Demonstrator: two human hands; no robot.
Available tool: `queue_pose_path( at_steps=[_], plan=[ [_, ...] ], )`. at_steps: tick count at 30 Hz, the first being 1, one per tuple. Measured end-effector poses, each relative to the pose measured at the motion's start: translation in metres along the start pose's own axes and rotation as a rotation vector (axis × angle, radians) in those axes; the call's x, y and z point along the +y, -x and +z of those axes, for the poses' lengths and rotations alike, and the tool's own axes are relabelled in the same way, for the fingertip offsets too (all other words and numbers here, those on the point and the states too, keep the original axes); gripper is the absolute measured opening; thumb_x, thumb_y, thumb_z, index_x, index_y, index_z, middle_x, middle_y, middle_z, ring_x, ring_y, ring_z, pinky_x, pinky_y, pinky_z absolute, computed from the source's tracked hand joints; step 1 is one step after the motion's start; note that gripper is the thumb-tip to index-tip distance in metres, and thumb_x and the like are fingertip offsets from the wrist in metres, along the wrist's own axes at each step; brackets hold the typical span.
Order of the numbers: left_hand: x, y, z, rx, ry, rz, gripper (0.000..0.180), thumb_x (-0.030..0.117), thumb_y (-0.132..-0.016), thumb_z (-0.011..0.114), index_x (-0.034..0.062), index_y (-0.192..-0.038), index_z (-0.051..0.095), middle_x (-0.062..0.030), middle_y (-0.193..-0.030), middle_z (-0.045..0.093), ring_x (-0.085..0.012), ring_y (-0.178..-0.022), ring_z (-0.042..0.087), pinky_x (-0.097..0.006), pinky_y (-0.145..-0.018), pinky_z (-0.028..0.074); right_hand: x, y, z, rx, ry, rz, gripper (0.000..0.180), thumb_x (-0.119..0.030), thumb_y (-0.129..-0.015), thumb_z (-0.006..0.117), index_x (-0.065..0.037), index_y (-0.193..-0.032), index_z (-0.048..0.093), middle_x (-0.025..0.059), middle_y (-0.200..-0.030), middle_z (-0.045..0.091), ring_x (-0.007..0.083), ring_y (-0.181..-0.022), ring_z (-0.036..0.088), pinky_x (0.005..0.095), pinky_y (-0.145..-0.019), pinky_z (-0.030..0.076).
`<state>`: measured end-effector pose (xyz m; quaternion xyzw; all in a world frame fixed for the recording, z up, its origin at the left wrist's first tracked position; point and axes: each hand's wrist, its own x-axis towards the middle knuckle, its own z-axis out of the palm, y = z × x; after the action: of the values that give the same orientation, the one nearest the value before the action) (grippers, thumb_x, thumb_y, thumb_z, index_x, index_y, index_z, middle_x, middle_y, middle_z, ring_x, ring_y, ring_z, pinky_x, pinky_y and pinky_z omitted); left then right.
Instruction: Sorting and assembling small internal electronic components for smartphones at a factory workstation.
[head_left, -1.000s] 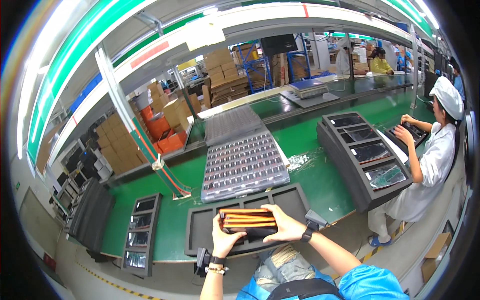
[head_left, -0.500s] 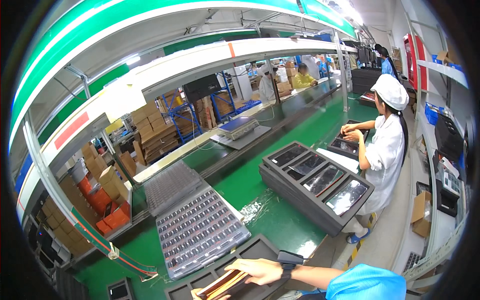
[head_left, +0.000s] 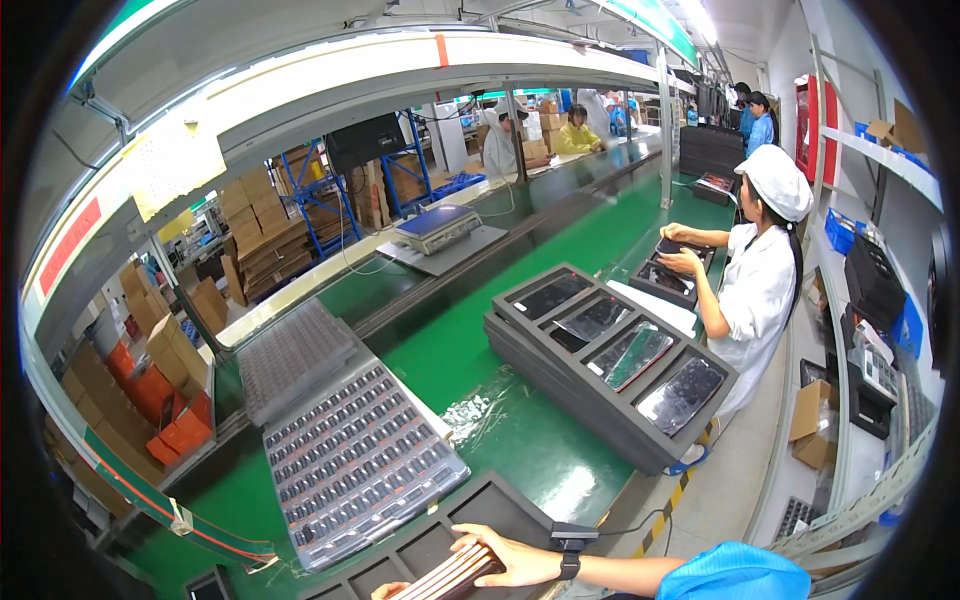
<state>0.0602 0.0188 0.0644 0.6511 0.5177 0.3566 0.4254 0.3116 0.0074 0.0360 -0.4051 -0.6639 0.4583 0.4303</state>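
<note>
Glossy green bench (head_left: 520, 440); right hand (head_left: 505, 557) grips flat brown slabs (head_left: 450, 578).

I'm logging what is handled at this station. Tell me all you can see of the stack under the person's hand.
The stack is a bundle of thin flat slabs, brown with pale edges, lying tilted at the bottom edge of the view. It rests over a dark compartmented tray. The right hand lies on its upper end; left fingertips touch its lower end. Material unclear.
</note>
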Motion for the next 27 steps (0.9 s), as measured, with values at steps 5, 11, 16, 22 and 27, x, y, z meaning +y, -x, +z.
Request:
queue_pose_path(
  at_steps=[5,11,16,22,27],
  plan=[
    [-0.002,0.0,0.011,0.01,0.324,0.002,0.068,-0.004,-0.073,0.083,0.006,-0.129,0.046,-0.0108,-0.122,0.055,-0.0217,-0.109,0.058,-0.032,-0.092,0.052,0.015,-0.002,0.023,0.214,-0.35,-0.065,0.092,-0.032,-0.079,0.082,-0.005,-0.149,0.028,0.019,-0.143,0.041,0.0304,-0.132,0.042,0.0415,-0.108,0.036],
    [-0.016,0.0,0.008,-0.001,0.288,0.049,0.06,-0.004,-0.071,0.084,0.0028,-0.12,0.048,-0.009,-0.113,0.06,-0.0185,-0.104,0.059,-0.031,-0.091,0.05,0.006,0.002,0.01,0.092,-0.231,-0.019,0.097,-0.035,-0.084,0.078,-0.005,-0.155,0.018,0.019,-0.15,0.035,0.0313,-0.138,0.035,0.0436,-0.114,0.03],
    [0.003,0.007,-0.002,0.019,0.198,0.022,0.059,0.0,-0.07,0.086,0.003,-0.117,0.051,-0.0078,-0.11,0.06,-0.0182,-0.102,0.058,-0.031,-0.09,0.05,0.011,0.023,-0.032,0.405,-0.116,0.043,0.079,-0.034,-0.09,0.072,-0.007,-0.15,0.028,0.0155,-0.148,0.038,0.0309,-0.135,0.04,0.0435,-0.114,0.033],
    [0.057,-0.025,-0.026,-0.297,-0.407,0.394,0.047,0.013,-0.074,0.08,0.0044,-0.116,0.059,-0.0157,-0.109,0.062,-0.0345,-0.098,0.063,-0.037,-0.084,0.052,0.031,0.038,-0.067,0.33,0.653,0.294,0.066,-0.034,-0.086,0.07,-0.004,-0.139,0.046,0.0188,-0.122,0.054,0.0373,-0.111,0.055,0.0432,-0.093,0.048],
    [0.041,-0.056,-0.007,-0.465,-0.794,0.536,0.054,0.036,-0.079,0.076,0.0065,-0.119,0.056,-0.0094,-0.105,0.068,-0.0288,-0.088,0.069,-0.036,-0.073,0.057,0.028,0.03,-0.08,0.426,0.749,0.178,0.057,-0.02,-0.085,0.067,-0.004,-0.137,0.051,0.0196,-0.112,0.06,0.0379,-0.102,0.06,0.0416,-0.088,0.051]
  ],
)
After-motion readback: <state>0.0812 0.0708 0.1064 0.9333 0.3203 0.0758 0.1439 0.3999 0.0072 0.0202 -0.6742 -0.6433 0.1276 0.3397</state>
